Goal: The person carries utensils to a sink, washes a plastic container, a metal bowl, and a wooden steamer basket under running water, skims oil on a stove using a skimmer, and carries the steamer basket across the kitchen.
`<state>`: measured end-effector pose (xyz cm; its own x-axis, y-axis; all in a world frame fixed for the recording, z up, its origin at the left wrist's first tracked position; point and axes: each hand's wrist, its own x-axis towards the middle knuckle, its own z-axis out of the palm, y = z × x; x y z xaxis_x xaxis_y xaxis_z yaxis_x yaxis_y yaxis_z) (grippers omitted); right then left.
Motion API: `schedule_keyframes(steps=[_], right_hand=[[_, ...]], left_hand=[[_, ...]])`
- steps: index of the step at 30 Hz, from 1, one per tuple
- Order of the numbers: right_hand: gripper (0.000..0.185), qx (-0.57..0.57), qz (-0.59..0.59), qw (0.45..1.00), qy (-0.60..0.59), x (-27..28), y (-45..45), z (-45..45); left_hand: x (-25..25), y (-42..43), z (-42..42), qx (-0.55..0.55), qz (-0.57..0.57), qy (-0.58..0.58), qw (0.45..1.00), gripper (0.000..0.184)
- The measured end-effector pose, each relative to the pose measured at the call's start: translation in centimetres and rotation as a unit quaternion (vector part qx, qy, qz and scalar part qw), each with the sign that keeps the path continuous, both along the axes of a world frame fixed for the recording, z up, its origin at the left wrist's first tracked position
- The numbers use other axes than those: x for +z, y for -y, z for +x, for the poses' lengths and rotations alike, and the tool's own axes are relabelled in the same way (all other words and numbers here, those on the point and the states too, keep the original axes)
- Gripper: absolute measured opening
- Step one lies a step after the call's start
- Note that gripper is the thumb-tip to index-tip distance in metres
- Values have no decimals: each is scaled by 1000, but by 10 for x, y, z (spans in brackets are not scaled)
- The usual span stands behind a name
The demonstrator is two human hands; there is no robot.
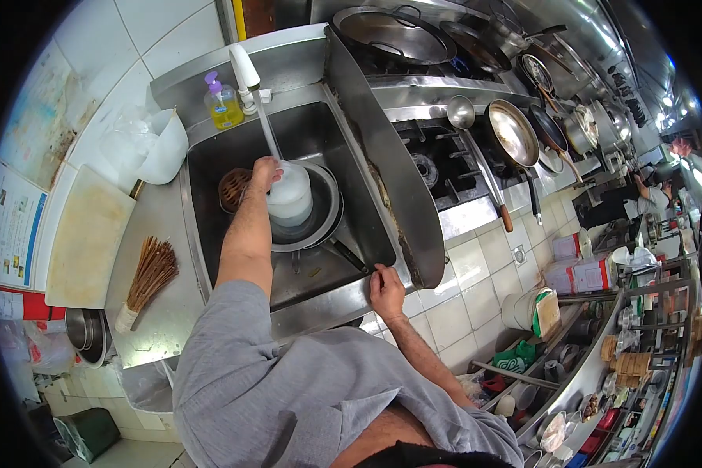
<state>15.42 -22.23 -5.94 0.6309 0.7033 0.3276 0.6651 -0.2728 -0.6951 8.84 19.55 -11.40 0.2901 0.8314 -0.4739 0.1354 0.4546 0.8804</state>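
My left hand [266, 173] grips the rim of a whitish translucent container [290, 195] in the sink [288, 285]. Water runs from the white faucet [243, 69] down to the container. The container stands inside a metal bowl [329, 204], which rests on a pan whose black handle [349, 256] points to the lower right. A brown perforated item [234, 189] lies beside my left forearm. At the sink's front right edge rests my right hand [387, 291], its fingers curled; whether anything is under them is hidden.
A soap bottle [224, 105] stands behind the sink. On the left counter are a twig brush [150, 273], a cutting board [90, 234] and a white container [166, 147]. A metal divider [390, 171] separates the sink from the stove [444, 164]. Another person [639, 199] is far right.
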Motion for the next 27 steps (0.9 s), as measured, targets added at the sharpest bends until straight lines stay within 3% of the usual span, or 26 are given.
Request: schedule_keyframes(steps=[12,22,25,27], right_hand=[[14,-2,0,1000,14,6,-1,-2],[15,-8,1,1000,17,3,-2,-1],[15,-10,6,1000,14,2,-2,-2],[14,-11,6,1000,15,1,-2,-2]], left_hand=[[12,0,1,-37,1,15,999,30],[7,-1,0,-5,1,16,1000,28],[-4,-10,0,-13,34,-57,998,24],[-18,-23,1,-80,78,-270,956,28]])
